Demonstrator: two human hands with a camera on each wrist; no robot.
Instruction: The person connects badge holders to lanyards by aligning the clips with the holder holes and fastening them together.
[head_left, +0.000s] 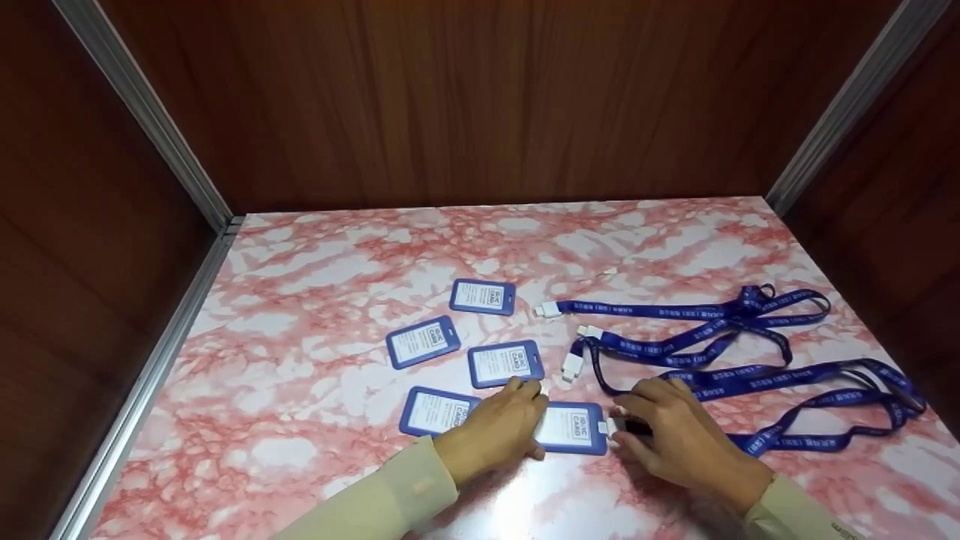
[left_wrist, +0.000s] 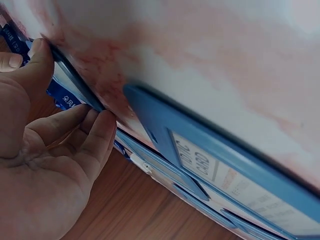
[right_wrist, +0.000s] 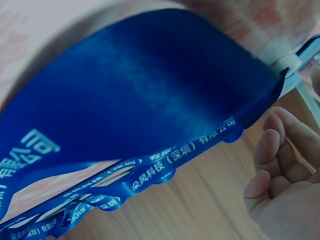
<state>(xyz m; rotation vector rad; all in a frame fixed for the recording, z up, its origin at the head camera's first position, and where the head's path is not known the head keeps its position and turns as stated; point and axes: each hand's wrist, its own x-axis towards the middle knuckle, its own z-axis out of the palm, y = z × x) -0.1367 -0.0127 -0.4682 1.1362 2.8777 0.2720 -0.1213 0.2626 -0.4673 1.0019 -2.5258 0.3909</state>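
Blue plastic is hiding under my left hand [head_left: 495, 420]: the left end of the card holder [head_left: 574, 427] is lying beneath it, toward the tabletop's [head_left: 337, 262] front edge, and the neighbouring holder [head_left: 435, 411] is tucking its right end there too! Whether the white clip [head_left: 609, 427] is hooking in, I'm not making out; it's meeting the card holder's right end. Over in the right wrist view, one of the lanyards [right_wrist: 150, 75] is blocking much of the scene. That front edge is falling outside the head view.

Out wide now: marbled surface is stretching from the holders to the left edge and back to the far edge, where the wooden wall [head_left: 465, 97] is standing. Three more holders [head_left: 423, 342] are lying beyond my left hand, and the lanyards are sprawling past my right hand [head_left: 679, 442] toward the right edge.

And the grip! My left thumb and fingers are pinching the card holder across its long edges. My right fingers are bending beside the clip; whether they're pinching it, I cannot tell.
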